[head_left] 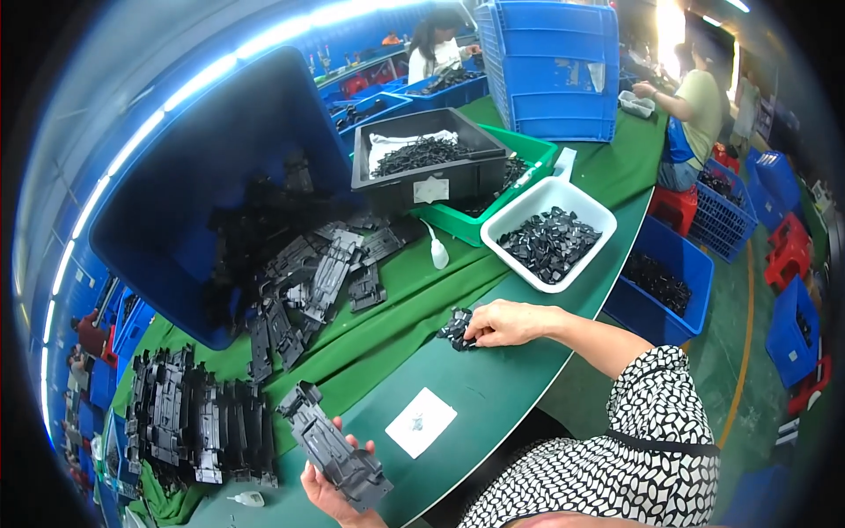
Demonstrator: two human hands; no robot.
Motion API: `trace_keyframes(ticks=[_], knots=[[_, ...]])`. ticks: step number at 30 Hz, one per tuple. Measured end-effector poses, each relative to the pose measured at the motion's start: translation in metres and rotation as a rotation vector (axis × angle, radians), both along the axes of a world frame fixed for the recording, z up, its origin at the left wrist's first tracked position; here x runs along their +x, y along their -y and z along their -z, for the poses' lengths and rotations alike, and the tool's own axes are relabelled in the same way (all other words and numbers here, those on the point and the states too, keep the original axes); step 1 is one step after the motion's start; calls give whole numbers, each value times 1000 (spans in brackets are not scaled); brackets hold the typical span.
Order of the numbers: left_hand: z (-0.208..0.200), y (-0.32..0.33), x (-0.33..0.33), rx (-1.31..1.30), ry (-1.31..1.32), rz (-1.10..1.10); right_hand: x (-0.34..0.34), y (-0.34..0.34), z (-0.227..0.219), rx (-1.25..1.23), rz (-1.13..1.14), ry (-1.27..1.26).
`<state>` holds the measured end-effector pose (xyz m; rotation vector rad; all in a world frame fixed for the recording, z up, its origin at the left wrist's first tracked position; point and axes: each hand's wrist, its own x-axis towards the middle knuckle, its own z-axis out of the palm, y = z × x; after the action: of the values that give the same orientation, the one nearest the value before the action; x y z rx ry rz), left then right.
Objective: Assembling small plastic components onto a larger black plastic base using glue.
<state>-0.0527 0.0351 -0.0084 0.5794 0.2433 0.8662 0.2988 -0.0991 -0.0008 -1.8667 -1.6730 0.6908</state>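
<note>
My left hand is closed round a long black molded plastic part, held tilted over the near edge of the table. Away to the right, my right hand has its fingers pinched at a little heap of small black plastic pieces on the green tabletop; whether a piece is between the fingertips is hidden. Between the hands lies a white square card with something small and pale on it. Rows of similar long black parts stand stacked at the left.
A tipped blue bin spills black parts onto green cloth. Beyond my right hand stands a white tub of small black pieces. Behind are a black tray, a green tray and a white dropper bottle. Other people work farther off.
</note>
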Motion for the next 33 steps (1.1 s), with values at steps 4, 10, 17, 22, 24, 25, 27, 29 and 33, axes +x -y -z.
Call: trace_keyframes(ticks=[4, 10, 17, 22, 24, 25, 27, 29, 33], knots=[[-9, 0, 4, 5, -39, 14, 4, -2, 3, 59, -42, 11], [-2, -16, -11, 143, -125, 264, 6, 0, 20, 218, -89, 14], [12, -33, -15, 40, -182, 338, 3, 11, 29, 341, 11, 25], [13, -29, -18, 19, -219, 303, -2, 9, 32, 418, -38, 231], [11, -26, -18, 33, -241, 299, -3, 6, 28, 367, -62, 254], [9, -23, -18, 42, -237, 278, -5, 4, 25, 313, -85, 279], [8, -21, -19, 50, -233, 256, -9, 0, 17, 244, -87, 255], [7, -21, -20, 66, -237, 246, -11, -1, 13, 176, -90, 228], [-3, -12, -17, 43, -386, 168, -9, 4, 15, 252, -99, 123]])
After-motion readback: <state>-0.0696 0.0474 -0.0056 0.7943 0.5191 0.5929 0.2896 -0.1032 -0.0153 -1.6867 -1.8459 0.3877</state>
